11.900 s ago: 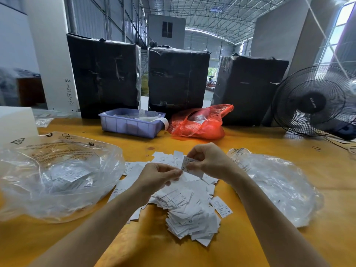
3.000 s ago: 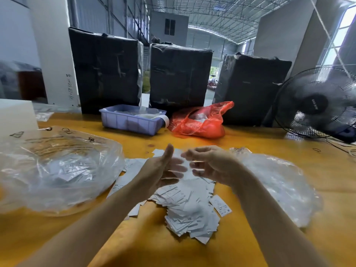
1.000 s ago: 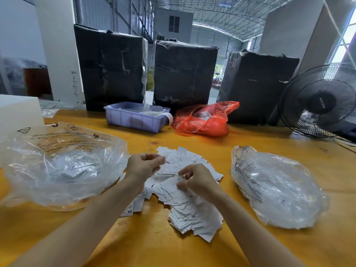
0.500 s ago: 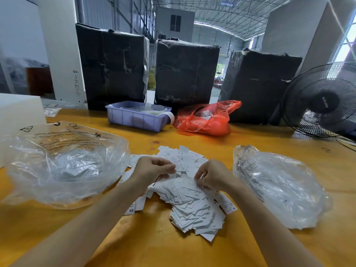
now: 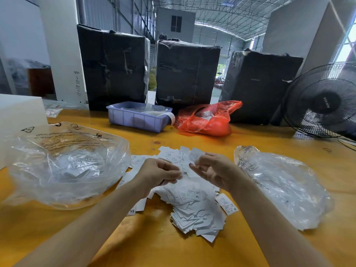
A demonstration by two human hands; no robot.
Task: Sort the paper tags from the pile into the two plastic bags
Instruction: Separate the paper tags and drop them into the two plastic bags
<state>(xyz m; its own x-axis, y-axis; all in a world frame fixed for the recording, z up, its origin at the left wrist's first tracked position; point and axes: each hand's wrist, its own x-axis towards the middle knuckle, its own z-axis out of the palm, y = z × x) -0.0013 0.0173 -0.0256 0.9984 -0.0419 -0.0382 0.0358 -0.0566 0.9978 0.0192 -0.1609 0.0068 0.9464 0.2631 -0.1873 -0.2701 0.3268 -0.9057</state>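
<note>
Hands higher above pile now

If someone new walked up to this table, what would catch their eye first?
Probably the pile of white paper tags mid-table, with both hands raised over it. Clear plastic bags flank it left and right, and a bright red bag sits behind.

Both forearms extended forward; left hand and right hand were raised, fingers curled, fingertips nearly meeting.

Both hands have lifted off the pile, right hand pinching a tag.
</note>
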